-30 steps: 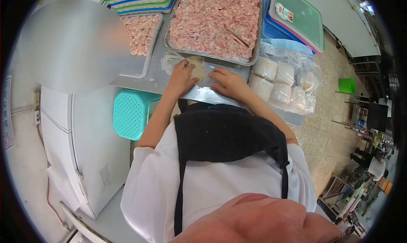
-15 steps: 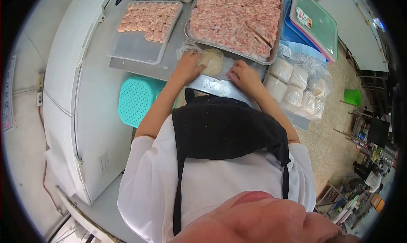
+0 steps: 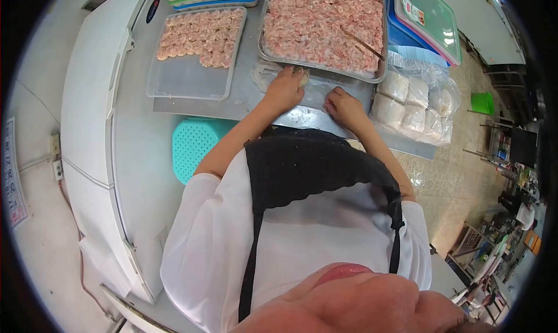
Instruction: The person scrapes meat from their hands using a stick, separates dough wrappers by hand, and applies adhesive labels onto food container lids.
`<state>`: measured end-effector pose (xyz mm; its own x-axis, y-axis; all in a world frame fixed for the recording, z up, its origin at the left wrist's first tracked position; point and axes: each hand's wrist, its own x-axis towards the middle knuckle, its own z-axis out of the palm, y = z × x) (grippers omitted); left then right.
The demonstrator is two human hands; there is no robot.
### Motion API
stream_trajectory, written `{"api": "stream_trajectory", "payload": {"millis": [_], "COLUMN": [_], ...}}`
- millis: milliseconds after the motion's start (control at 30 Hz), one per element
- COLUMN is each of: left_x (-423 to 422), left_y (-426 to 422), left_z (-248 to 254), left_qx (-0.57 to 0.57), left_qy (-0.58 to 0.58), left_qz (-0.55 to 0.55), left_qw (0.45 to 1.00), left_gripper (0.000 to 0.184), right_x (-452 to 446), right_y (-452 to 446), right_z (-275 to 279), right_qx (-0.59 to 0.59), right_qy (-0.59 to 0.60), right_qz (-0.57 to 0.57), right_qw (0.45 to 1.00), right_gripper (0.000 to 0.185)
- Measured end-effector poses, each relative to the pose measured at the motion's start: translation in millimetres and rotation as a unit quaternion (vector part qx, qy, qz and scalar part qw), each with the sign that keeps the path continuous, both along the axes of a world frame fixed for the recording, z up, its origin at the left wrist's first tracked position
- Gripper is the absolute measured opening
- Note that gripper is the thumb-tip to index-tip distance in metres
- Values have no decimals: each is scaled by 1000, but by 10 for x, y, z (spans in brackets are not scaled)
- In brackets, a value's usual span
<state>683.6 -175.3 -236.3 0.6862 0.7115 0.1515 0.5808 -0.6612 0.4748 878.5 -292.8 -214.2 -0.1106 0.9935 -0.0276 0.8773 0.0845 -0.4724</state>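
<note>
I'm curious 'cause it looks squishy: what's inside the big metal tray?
Pinkish minced meat, with a thin brown stick on top. The meat hides the bottom of the metal tray.

The lone view looks from the wearer's head, forward and down over the chest at both hands

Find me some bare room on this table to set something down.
A patch of table looks bare between the small tray and the pale sheets; that tray's near end is unfilled too. It's crowded on the right, around the clear bag, lids and big tray.
</note>
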Motion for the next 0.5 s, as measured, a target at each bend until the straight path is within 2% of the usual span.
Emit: {"api": "stream_trajectory", "payload": {"millis": [33, 67, 133, 233, 333, 500], "left_x": [-19, -21, 11, 57, -97, -736], "left_y": [13, 12, 21, 21, 68, 312], "left_z": [-47, -99, 177, 225, 255, 318], "left_qx": [24, -10, -74, -61, -74, -170], "left_qy": [-24, -10, 20, 70, -56, -121], "left_qz": [3, -8, -35, -54, -43, 74], "left_qw": [999, 1000, 996, 994, 995, 975], "left_gripper": [47, 47, 47, 46, 45, 46], "right_x": [6, 4, -17, -69, -69, -26], "right_y": [-7, -14, -13, -45, -101, -130], "right_z": [15, 29, 69, 129, 116, 148], "right_qx": [-10, -19, -34, -42, 15, 42], "right_qy": [3, 7, 17, 22, -6, -93], "right_qz": [-6, -9, -18, -38, -34, -13], "right_qw": [1000, 1000, 999, 998, 999, 995], "right_gripper": [16, 16, 16, 17, 17, 19]}}
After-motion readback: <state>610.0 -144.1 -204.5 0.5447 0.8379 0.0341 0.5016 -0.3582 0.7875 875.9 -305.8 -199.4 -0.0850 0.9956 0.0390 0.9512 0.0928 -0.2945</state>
